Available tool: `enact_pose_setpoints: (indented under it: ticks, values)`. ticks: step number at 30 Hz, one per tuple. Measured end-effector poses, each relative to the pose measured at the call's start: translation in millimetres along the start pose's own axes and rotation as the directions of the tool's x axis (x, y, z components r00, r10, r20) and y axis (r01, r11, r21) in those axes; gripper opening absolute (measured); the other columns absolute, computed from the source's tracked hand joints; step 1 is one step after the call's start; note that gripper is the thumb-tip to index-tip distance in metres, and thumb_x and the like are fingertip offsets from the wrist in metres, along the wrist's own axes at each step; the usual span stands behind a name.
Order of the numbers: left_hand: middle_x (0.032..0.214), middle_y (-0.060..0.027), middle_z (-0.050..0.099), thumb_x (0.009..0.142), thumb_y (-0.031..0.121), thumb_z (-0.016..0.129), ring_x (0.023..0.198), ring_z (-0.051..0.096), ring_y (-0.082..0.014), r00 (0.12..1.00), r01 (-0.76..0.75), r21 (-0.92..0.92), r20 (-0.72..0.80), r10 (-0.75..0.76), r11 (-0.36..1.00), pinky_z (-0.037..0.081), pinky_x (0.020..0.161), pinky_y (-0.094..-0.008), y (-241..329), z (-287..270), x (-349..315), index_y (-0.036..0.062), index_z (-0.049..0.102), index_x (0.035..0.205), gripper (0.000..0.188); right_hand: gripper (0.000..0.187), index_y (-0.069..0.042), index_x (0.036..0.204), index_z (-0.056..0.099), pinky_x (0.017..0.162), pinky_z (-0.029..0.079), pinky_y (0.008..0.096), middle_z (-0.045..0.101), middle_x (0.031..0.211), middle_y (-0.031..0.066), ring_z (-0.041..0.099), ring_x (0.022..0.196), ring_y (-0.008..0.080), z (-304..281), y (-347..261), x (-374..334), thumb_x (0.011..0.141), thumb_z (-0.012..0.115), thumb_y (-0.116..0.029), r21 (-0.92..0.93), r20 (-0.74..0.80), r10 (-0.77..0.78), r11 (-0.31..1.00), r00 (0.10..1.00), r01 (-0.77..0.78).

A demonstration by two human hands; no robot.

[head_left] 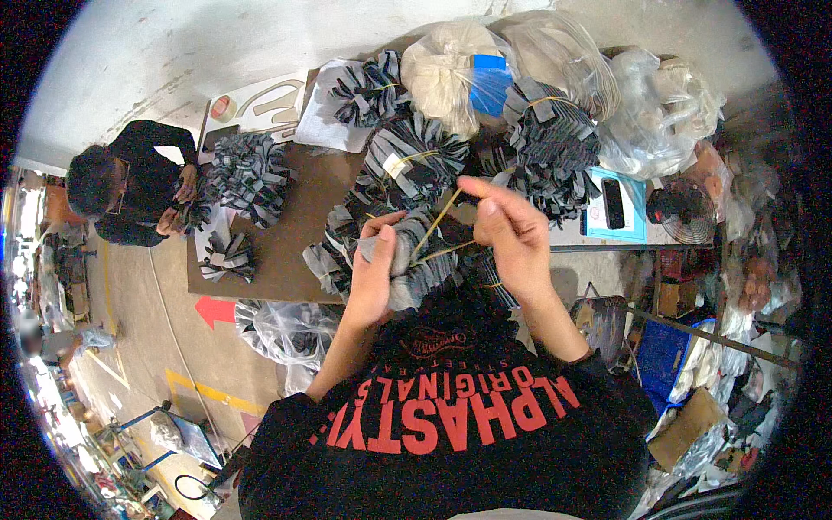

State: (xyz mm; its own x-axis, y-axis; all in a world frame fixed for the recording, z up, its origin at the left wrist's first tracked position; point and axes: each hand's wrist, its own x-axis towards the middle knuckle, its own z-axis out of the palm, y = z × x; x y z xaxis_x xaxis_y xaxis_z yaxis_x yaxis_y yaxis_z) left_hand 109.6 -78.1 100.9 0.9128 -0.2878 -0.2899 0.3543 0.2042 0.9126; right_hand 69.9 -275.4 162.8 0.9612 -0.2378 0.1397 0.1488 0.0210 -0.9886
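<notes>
Holding a bundle of grey and black striped cloth pieces (pixel 407 260), the left hand (pixel 374 269) wraps its fingers tight around the bundle's side, with the thumb up near the top. The bundle sits low over the near edge of the brown table (pixel 286 234), right in front of the person's chest. The right hand (pixel 507 230) is up and to the right of the bundle, a little apart from it. Its finger and thumb are pinched shut on a thin yellow rubber band (pixel 436 224). The band runs in a stretched line from the pinched fingers down to the bundle, so the two hands are apart but joined by the band. The bundle is between the hands, closer to the left one. Behind the hands, more tied bundles (pixel 407 160) of the same striped cloth lie on the table, some with yellow bands around them. Clear plastic bags (pixel 641 113) full of pale stuff are piled at the far right. A blue sheet with a black phone (pixel 614 204) on it lies to the right of the right hand, and a small round fan (pixel 685 208) stands just beside it. At the far left, another person (pixel 130 186) in dark clothes works at the end of the table with a pile of striped cloth (pixel 247 173). A red arrow (pixel 215 310) is marked on the floor below the table.
</notes>
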Motion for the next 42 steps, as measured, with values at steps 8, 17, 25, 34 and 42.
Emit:
enact_pose_setpoints:
  ticks: [8, 17, 25, 34, 42]
  values:
    - [0.12, -0.0116, 0.065, 0.108, 0.052, 0.043, 0.098, 0.069, -0.0255, 0.959, 0.278, -0.317, 0.149, -0.242, 0.907, 0.061, 0.076, -0.0424, 0.1, -14.3, 3.2, 0.0065, 0.049, 0.141, 0.057, 0.025, 0.0, 0.123, 0.063, 0.052, 0.03, 0.0246, 0.047, 0.071, -0.0031, 0.038, 0.059, 0.0052, -18.1, 2.6, 6.9, 0.11, 0.049, -0.016, 0.336, -0.175, -0.126, 0.925, 0.976, 0.18]
    - [0.133, -0.0174, 0.062, 0.102, 0.061, 0.046, 0.104, 0.067, -0.0407, 0.889, 0.358, -0.569, 0.451, -0.083, 0.741, 0.058, 0.08, -0.0586, -4.9, -28.7, 0.2, 0.0124, 0.049, 0.145, 0.065, 0.025, -0.003, 0.127, 0.063, 0.057, 0.051, 0.0233, 0.065, 0.098, 0.0038, 0.061, 0.064, 0.0075, -4.6, 22.4, 4.8, 0.109, 0.049, -0.014, 0.046, 0.244, 0.274, 0.955, 0.93, -0.293]
    - [0.124, -0.0111, 0.063, 0.107, 0.042, 0.055, 0.115, 0.059, -0.0174, 0.976, -0.11, 0.02, 0.192, 0.104, 0.994, 0.046, 0.102, -0.032, 10.2, -8.2, -1.8, 0.0024, 0.051, 0.136, 0.05, 0.082, 0.005, 0.14, 0.043, 0.105, 0.045, 0.043, 0.052, 0.128, 0.0231, 0.054, 0.122, 0.0382, 22.5, 8.2, -14.0, 0.082, 0.086, -0.033, -0.372, 0.363, 0.048, 0.923, 0.93, 0.097]
    - [0.131, -0.0106, 0.058, 0.11, 0.05, 0.038, 0.119, 0.056, -0.0187, 0.958, -0.254, 0.196, 0.182, 0.22, 0.947, 0.042, 0.108, -0.035, -1.5, -2.0, -4.1, 0.0041, 0.045, 0.142, 0.057, 0.065, 0.007, 0.134, 0.045, 0.099, 0.048, 0.0438, 0.056, 0.12, 0.0249, 0.059, 0.113, 0.0416, 42.6, 24.1, -19.8, 0.086, 0.077, -0.025, -0.408, 0.123, -0.079, 0.905, 0.989, 0.123]
    - [0.116, -0.0084, 0.062, 0.111, 0.043, 0.041, 0.104, 0.059, -0.014, 0.98, -0.196, 0.123, 0.061, 0.19, 0.973, 0.048, 0.092, -0.0291, -0.9, 6.5, -5.2, 0.0033, 0.05, 0.134, 0.046, 0.068, 0.004, 0.136, 0.048, 0.092, 0.049, 0.0478, 0.057, 0.117, 0.0232, 0.059, 0.106, 0.0421, 49.1, 20.4, -19.1, 0.084, 0.077, -0.028, -0.421, 0.093, -0.168, 0.887, 0.981, 0.192]
